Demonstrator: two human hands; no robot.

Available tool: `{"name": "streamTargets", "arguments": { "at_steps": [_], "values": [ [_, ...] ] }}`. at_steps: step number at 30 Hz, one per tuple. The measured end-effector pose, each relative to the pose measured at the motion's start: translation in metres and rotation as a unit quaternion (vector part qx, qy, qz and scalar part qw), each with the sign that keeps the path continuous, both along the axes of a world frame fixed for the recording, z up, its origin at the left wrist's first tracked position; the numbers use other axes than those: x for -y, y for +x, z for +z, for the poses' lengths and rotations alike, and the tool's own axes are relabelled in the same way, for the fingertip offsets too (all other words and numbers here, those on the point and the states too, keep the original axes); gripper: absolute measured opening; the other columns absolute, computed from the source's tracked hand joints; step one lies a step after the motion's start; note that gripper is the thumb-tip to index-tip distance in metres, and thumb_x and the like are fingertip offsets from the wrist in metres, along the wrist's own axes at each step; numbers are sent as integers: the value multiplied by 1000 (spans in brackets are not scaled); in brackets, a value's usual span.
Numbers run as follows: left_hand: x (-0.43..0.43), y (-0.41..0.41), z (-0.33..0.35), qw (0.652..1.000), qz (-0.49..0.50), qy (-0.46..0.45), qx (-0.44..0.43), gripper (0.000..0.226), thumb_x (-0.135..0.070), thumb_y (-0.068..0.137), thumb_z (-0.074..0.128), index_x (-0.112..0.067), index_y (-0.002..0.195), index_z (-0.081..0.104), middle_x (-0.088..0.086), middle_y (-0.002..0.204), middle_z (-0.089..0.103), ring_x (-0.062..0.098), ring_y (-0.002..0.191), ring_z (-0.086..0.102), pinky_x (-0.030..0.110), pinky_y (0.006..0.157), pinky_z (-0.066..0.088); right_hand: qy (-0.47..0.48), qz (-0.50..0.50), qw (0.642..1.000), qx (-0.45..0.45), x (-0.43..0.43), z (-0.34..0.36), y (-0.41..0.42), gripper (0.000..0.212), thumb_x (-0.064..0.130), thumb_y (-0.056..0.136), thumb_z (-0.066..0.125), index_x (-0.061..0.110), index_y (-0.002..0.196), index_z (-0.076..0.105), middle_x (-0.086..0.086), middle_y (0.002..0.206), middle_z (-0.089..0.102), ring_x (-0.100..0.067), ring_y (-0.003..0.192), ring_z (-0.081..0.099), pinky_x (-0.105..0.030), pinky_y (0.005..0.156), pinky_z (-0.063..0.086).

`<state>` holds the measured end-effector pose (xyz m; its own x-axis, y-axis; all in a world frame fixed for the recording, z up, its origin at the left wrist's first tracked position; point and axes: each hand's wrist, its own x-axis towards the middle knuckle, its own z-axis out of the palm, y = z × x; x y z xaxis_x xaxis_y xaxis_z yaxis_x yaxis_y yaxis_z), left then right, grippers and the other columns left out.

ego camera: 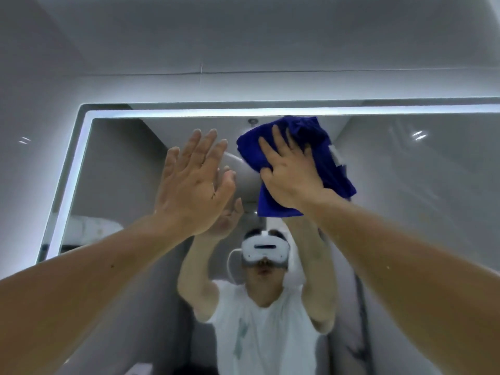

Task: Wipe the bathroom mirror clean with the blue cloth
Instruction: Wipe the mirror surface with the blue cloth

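The bathroom mirror [405,198] fills the view, with a lit white strip along its top and left edges. High up near the top edge, my right hand [290,174] presses a crumpled blue cloth [322,158] flat against the glass, fingers spread over it. My left hand [194,182] is raised beside it, to the left, palm toward the mirror with fingers straight and together; it holds nothing. Its fingertips seem to meet their reflection on the glass. Both bare forearms reach up from the lower corners.
Grey wall tiles [243,50] rise above the mirror. The reflection shows a person in a white T-shirt [265,328] wearing a white headset [263,251], arms raised, and grey walls behind.
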<state>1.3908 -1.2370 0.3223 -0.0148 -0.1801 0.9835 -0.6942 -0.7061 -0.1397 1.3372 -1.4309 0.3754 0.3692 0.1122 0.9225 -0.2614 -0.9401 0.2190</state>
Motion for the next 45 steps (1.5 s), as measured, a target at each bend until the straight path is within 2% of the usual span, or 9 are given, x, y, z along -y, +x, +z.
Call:
{"name": "streamTargets", "arguments": {
  "at_steps": [5,8,12,17,22,32,36,40,45],
  "values": [
    [4,11,-7,1000,-19,-5,20,67,-52,95,12,-23,155,21,-3,164,13,12,151,2,45,121,5,-99,19,993,-55,-7,-69,4,60,41,97,21,32,156,13,3,165,-1,-25,151,6,-44,118,-8],
    [2,11,-12,999,-25,-6,19,66,-51,95,15,-22,155,22,-3,164,14,12,151,2,45,121,5,-185,-1,979,-86,12,-107,-10,58,43,97,29,30,153,25,1,163,15,-25,149,21,-46,119,4],
    [-11,7,-14,1000,-15,1,9,71,-53,92,11,-23,155,21,-4,164,10,11,151,-1,44,122,2,-275,-27,952,-129,49,-95,-32,58,44,97,34,31,154,26,4,162,15,-21,150,13,-47,122,8],
    [-29,1,-7,1000,3,17,-6,75,-57,88,4,-27,156,16,-9,165,3,6,150,-10,38,121,-5,-62,0,998,5,60,-19,-34,57,33,101,35,32,155,19,7,165,5,-22,151,10,-47,119,6],
    [-37,-1,1,1000,24,20,0,72,-55,89,6,-28,156,13,-10,165,0,6,149,-12,40,122,-4,78,-17,994,69,8,46,-2,59,31,101,27,26,157,9,-3,165,-4,-25,151,-5,-52,118,2],
    [-13,2,14,1000,3,7,20,71,-53,92,9,-23,156,18,-3,165,8,11,151,-4,45,122,2,-196,7,976,-93,-14,-36,3,64,44,92,16,33,154,23,6,164,12,-22,151,10,-49,121,5],
    [-11,1,13,1000,11,10,22,67,-50,94,15,-24,156,18,-4,165,7,10,151,-5,43,122,0,-246,19,960,-134,22,-61,-16,59,42,92,28,34,150,35,7,162,21,-21,149,20,-49,121,9],
    [-19,5,16,1000,19,17,14,68,-51,93,12,-26,156,14,-7,165,2,8,150,-10,41,122,-4,-96,16,995,-6,43,-17,-22,56,38,97,31,35,153,24,8,164,10,-20,150,13,-45,120,6],
    [-26,10,25,999,34,14,17,70,-53,91,10,-28,156,11,-8,165,0,6,149,-12,40,122,-6,90,-11,989,118,19,61,-4,58,33,98,28,27,155,18,-3,165,3,-26,151,4,-51,118,6]
  ]
}}
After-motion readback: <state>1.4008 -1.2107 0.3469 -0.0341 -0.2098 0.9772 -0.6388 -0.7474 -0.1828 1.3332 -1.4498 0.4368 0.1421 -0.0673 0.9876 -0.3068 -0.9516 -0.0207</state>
